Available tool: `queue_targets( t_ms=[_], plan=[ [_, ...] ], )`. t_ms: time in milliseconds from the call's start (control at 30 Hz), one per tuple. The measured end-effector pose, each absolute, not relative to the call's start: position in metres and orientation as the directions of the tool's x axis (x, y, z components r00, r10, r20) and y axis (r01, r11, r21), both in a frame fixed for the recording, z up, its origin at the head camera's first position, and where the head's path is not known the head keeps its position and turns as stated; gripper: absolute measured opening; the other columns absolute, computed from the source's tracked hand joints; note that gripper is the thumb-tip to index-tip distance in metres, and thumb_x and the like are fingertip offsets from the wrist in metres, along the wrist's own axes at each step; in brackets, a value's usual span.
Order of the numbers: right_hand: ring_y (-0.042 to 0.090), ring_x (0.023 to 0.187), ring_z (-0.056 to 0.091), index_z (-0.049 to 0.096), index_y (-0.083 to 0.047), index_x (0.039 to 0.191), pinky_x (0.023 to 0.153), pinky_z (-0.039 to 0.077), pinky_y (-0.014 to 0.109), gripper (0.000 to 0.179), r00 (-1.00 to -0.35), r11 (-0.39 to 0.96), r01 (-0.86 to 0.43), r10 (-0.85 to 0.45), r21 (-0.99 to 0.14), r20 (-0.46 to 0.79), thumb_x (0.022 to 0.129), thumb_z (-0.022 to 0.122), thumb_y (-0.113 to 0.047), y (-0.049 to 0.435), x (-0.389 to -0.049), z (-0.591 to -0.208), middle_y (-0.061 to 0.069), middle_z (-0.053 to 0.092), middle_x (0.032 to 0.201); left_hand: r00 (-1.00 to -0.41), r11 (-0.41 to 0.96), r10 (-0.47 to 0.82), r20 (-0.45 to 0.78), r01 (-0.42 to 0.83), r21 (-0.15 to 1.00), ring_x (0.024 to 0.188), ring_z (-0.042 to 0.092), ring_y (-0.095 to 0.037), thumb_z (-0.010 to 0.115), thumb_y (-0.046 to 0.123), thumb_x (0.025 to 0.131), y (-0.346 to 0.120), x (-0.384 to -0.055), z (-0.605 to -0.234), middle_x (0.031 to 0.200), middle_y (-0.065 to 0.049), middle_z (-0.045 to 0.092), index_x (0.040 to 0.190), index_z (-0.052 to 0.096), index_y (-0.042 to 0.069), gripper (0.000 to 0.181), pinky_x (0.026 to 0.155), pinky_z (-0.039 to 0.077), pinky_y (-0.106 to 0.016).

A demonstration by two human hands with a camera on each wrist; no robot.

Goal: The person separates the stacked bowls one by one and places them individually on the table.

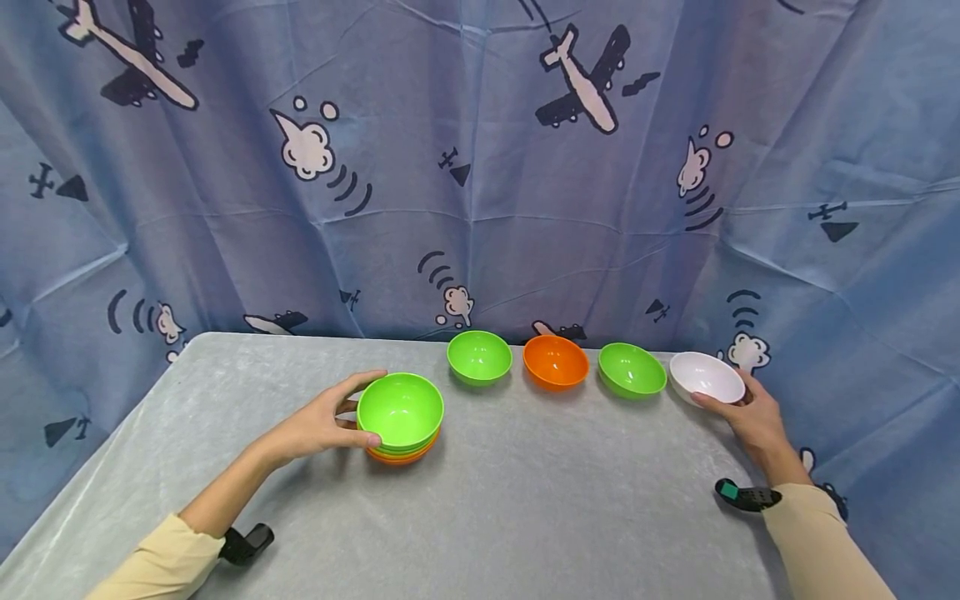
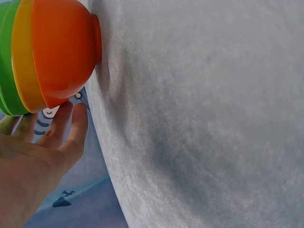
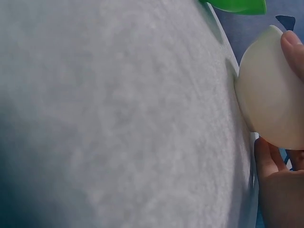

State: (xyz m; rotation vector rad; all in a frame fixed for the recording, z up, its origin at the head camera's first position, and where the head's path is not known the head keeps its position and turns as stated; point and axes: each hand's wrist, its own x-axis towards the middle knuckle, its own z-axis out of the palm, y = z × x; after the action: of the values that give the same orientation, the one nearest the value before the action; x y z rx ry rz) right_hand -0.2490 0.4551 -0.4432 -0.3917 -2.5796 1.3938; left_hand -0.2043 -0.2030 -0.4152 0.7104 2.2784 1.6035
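My left hand (image 1: pixel 326 425) holds the side of a stack of bowls, its thumb at the near rim and its fingers round the far left. On top of that stack is a green bowl (image 1: pixel 401 410); below it the left wrist view shows a yellow bowl (image 2: pixel 23 57) and, at the bottom, an orange bowl (image 2: pixel 64 50). At the table's right end my right hand (image 1: pixel 759 425) grips a white bowl (image 1: pixel 705 377), thumb at its near rim and fingers round its right side. That bowl sits upright at the far edge.
Along the table's (image 1: pixel 555 500) far edge, left of the white bowl, stand a green bowl (image 1: pixel 480 358), an orange bowl (image 1: pixel 556 363) and another green bowl (image 1: pixel 632 372) in a row. Behind them hangs a blue curtain (image 1: pixel 420 125) printed with airplanes.
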Motion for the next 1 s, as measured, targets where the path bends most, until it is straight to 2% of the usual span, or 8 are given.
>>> queue_targets(
  t_ms=[333, 567, 800, 1000],
  plan=[
    [0.054, 0.142, 0.02, 0.008, 0.003, 0.161, 0.111, 0.022, 0.066, 0.111, -0.963, 0.522, 0.139, 0.27, -0.841, 0.008, 0.088, 0.081, -0.04, 0.457, -0.248, -0.441, 0.035, 0.016, 0.159, -0.845, 0.274, 0.53, 0.067, 0.246, 0.93, 0.13, 0.05, -0.04, 0.084, 0.019, 0.087, -0.203, -0.203, -0.415, 0.156, -0.016, 0.035, 0.159, 0.031, 0.013, 0.089, 0.099, 0.049, -0.046],
    [0.051, 0.147, 0.007, -0.003, 0.002, 0.16, 0.114, 0.015, 0.064, 0.11, -0.974, 0.541, 0.09, 0.224, -0.836, 0.041, 0.094, 0.075, -0.039, 0.463, -0.244, -0.43, 0.031, 0.003, 0.163, -0.843, 0.265, 0.534, 0.068, 0.243, 0.933, 0.128, 0.052, -0.037, 0.084, 0.019, 0.087, -0.202, -0.204, -0.416, 0.155, -0.015, 0.036, 0.159, 0.031, 0.014, 0.089, 0.099, 0.05, -0.046],
    [0.04, 0.15, 0.01, 0.007, -0.003, 0.163, 0.119, 0.015, 0.044, 0.099, -0.97, 0.549, 0.018, 0.214, -0.836, 0.119, 0.096, 0.073, -0.037, 0.465, -0.242, -0.418, 0.023, 0.008, 0.165, -0.838, 0.253, 0.54, 0.072, 0.244, 0.936, 0.13, 0.05, -0.039, 0.085, 0.018, 0.086, -0.202, -0.204, -0.416, 0.155, -0.016, 0.036, 0.159, 0.031, 0.013, 0.091, 0.1, 0.048, -0.049],
    [0.03, 0.15, 0.021, 0.023, -0.007, 0.162, 0.116, 0.025, 0.029, 0.087, -0.948, 0.537, -0.053, 0.239, -0.842, 0.212, 0.096, 0.073, -0.034, 0.458, -0.241, -0.404, 0.016, 0.021, 0.165, -0.831, 0.233, 0.55, 0.082, 0.246, 0.941, 0.131, 0.047, -0.043, 0.088, 0.015, 0.082, -0.204, -0.205, -0.416, 0.156, -0.018, 0.034, 0.159, 0.029, 0.01, 0.097, 0.099, 0.05, -0.047]
  ],
)
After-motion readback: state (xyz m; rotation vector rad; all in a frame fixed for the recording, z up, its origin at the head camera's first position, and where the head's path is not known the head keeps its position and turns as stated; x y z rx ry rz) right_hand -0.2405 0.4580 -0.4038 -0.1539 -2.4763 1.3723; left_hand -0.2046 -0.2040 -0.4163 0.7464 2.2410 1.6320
